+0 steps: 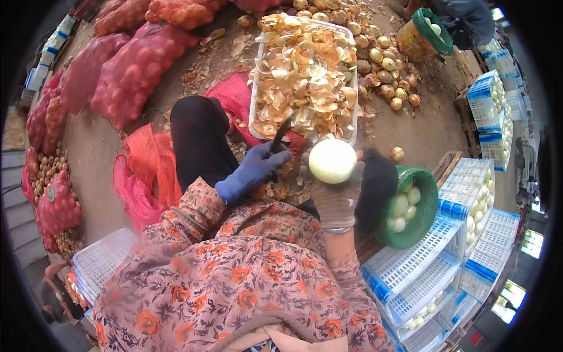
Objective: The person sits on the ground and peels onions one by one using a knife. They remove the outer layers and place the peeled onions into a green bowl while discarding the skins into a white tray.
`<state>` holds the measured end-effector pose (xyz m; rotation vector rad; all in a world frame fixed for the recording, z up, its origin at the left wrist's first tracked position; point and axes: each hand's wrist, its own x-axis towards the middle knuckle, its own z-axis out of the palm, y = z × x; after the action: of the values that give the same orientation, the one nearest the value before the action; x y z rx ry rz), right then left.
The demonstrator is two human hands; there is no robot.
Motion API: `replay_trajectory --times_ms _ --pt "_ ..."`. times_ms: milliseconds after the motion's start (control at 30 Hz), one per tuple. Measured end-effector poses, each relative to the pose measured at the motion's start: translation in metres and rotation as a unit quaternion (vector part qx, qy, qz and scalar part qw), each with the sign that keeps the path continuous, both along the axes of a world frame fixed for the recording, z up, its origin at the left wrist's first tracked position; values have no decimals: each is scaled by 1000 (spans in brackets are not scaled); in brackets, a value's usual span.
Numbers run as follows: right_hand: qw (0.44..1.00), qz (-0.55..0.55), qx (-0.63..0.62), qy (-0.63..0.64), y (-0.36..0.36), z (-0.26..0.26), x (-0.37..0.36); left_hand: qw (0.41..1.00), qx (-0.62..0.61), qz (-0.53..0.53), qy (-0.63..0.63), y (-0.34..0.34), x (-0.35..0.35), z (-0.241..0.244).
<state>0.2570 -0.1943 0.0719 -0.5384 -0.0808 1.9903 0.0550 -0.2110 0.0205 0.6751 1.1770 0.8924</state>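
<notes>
My left hand, in a blue knit glove, grips a dark-bladed knife that points up and away from me. A peeled white onion rests in my right hand, which wears a thin striped grey glove, with fingers around its lower side. Just beyond both hands stands a white plastic tray heaped with dry onion skins. Close on the right, a green basket holds several peeled onions.
Unpeeled onions lie piled behind and right of the tray. Red mesh sacks of onions line the left. White and blue plastic crates are stacked at right. Another person is by a bucket at upper right.
</notes>
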Motion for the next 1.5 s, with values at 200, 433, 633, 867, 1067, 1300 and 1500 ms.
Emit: replay_trajectory --times_ms 200,433,633,867,1067,1300,1500 --pt "992 -58 18 -108 1 -7 -5 995 -23 -46 -81 -1 22 54" --pt "938 -29 211 -274 9 -1 7 984 -31 11 -176 5 22 67" --pt "971 20 155 -181 -4 15 13 992 14 7 -128 19 18 87" --pt "995 34 65 -64 -16 7 13 991 -5 -41 -124 20 18 104" --pt "992 45 76 -89 -19 10 12 997 63 -39 -9 31 28 88" --pt "998 6 41 -49 -37 22 22 988 106 -112 3 46 38 92" --pt "994 -17 70 -85 -43 27 19 965 217 -103 103 36 38 86"
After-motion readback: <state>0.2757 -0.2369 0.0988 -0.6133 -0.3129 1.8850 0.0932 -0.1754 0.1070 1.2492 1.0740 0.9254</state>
